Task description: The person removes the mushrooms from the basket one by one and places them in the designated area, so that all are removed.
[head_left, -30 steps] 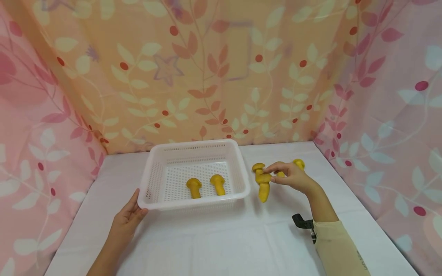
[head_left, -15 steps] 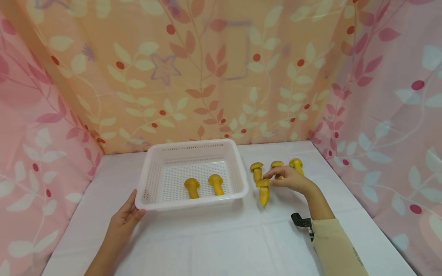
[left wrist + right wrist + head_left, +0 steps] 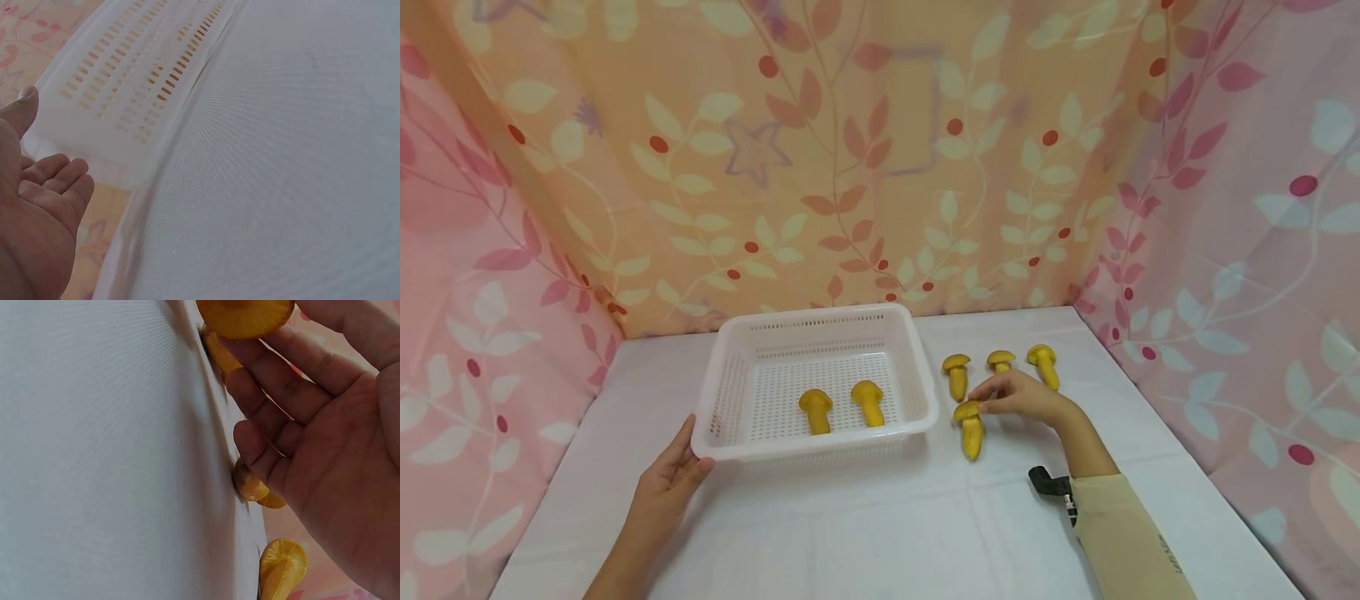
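Observation:
My left hand holds the front left corner of a white perforated plastic basket, thumb and fingers at its rim. Two yellow toy mushrooms lie inside, a left mushroom and a right mushroom. To the right of the basket, my right hand pinches another yellow mushroom by its cap, stem pointing toward me. In the right wrist view, the underside of that cap shows at the fingertips, with the ring and little fingers loosely bent below.
Behind the right hand, three more mushrooms lie in a row: one on the left, one in the middle, partly hidden, and one on the right. A white cloth covers the table, and patterned curtains surround it.
My right hand has drawn its mushroom slightly toward me, away from the row, and the back left mushroom now shows whole. The left hand stays at the basket's corner.

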`<state>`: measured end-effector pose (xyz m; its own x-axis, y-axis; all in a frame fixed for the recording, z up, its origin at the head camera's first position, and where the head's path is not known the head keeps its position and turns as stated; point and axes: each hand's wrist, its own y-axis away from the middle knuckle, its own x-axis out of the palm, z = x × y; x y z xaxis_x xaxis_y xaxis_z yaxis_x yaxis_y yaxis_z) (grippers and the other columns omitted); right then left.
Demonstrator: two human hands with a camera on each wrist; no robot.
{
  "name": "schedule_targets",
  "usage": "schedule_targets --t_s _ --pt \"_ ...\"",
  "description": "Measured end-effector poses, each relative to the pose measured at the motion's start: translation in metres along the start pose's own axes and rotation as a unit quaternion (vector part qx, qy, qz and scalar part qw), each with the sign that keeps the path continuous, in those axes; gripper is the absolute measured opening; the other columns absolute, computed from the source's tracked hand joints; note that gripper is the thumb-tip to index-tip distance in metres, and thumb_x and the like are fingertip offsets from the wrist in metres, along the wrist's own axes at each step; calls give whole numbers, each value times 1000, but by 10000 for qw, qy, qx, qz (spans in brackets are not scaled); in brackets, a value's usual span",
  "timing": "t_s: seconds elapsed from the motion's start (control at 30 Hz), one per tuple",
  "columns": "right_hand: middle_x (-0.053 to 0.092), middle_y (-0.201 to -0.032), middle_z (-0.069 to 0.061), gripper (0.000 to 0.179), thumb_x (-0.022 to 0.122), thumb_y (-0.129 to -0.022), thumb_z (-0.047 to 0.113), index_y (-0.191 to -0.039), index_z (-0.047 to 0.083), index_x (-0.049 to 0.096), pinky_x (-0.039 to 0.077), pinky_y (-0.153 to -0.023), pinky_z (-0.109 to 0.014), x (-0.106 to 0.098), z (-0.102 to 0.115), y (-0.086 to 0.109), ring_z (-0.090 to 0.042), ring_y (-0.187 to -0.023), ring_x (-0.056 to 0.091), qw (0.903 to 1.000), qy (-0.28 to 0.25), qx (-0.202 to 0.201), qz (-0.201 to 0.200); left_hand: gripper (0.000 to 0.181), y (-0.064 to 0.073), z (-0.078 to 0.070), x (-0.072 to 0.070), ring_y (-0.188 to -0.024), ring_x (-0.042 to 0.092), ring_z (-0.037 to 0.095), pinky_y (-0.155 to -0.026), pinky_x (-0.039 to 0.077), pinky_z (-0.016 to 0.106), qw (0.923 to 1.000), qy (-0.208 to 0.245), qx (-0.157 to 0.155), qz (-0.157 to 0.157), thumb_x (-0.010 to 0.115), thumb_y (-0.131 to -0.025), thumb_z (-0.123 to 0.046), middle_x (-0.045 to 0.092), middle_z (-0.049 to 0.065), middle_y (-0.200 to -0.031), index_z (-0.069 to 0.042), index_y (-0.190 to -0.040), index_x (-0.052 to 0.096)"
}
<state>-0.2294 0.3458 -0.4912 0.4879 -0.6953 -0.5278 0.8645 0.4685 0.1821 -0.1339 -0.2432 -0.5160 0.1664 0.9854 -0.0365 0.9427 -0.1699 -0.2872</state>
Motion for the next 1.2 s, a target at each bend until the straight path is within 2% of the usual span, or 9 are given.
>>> schedule_targets --t_s 0.17,0.43,0.63,0.73,0.83,0.9,1.0,1.1,1.2 --pt "76 -116 -5 29 75 -96 26 -119 9 76 53 -91 -22 1 0 1 -17 -107 65 9998 169 68 81 72 2 1 -1 -135 46 -8 -104 48 15 9998 -108 -133 -39 56 -100 10 29 17 -161 3 -161 17" --pt "76 -117 0 29 73 -97 31 -121 14 76 53 -95 -24 2 2 4 -17 -110 65 9990 358 243 118 73 6 1 -2 -135 45 -10 -103 48 15 9989 -329 -316 -59 57 -101 7 25 24 -161 1 -162 17" --pt "74 -120 -6 29 70 -99 26 -123 11 74 54 -92 -27 -1 18 9 -24 -110 63 9989 385 24 -274 73 5 -2 -3 -134 44 -12 -103 47 14 9981 -473 -390 3 57 -102 5 20 30 -160 -2 -162 16" --pt "72 -123 -10 30 70 -99 27 -124 11 73 55 -87 -34 -5 38 10 -28 -108 58 9974 490 -31 -529 74 4 -4 -3 -135 42 -12 -103 47 13 9976 -543 -428 41 57 -102 4 18 31 -161 -4 -163 17" --pt "72 -124 -11 32 71 -99 30 -125 11 73 54 -89 -38 -13 65 4 -27 -106 58 9948 725 -258 -666 74 2 -4 -3 -135 43 -12 -103 47 13 9973 -572 -452 20 58 -102 4 20 29 -162 -5 -163 18" --pt "72 -124 -11 34 71 -98 33 -125 12 73 54 -91 -40 -18 86 -3 -26 -108 59 9937 839 -389 -632 74 1 -5 -3 -134 44 -12 -103 47 12 9969 -642 -448 -11 58 -102 3 22 27 -162 -5 -163 18" --pt "73 -123 -1 30 71 -98 34 -123 17 74 52 -92 -40 -26 117 -16 -24 -112 58 9908 1082 -581 -566 73 0 -5 -2 -134 44 -12 -103 47 12 9977 -570 -357 -27 58 -102 4 22 29 -161 -2 -162 18" --pt "72 -122 8 33 71 -97 41 -125 23 73 53 -91 -40 -31 146 -30 -23 -112 56 9897 1253 -566 -406 72 -1 -4 -1 -135 44 -11 -104 46 14 9992 -344 -212 -2 57 -101 7 19 33 -159 1 -161 17" --pt "71 -122 8 35 71 -97 44 -126 25 72 52 -94 -42 -34 172 -47 -24 -113 58 9894 1238 -730 -193 72 -1 -4 0 -135 45 -10 -104 47 14 9996 -231 -132 -7 56 -101 8 18 36 -157 3 -161 17"
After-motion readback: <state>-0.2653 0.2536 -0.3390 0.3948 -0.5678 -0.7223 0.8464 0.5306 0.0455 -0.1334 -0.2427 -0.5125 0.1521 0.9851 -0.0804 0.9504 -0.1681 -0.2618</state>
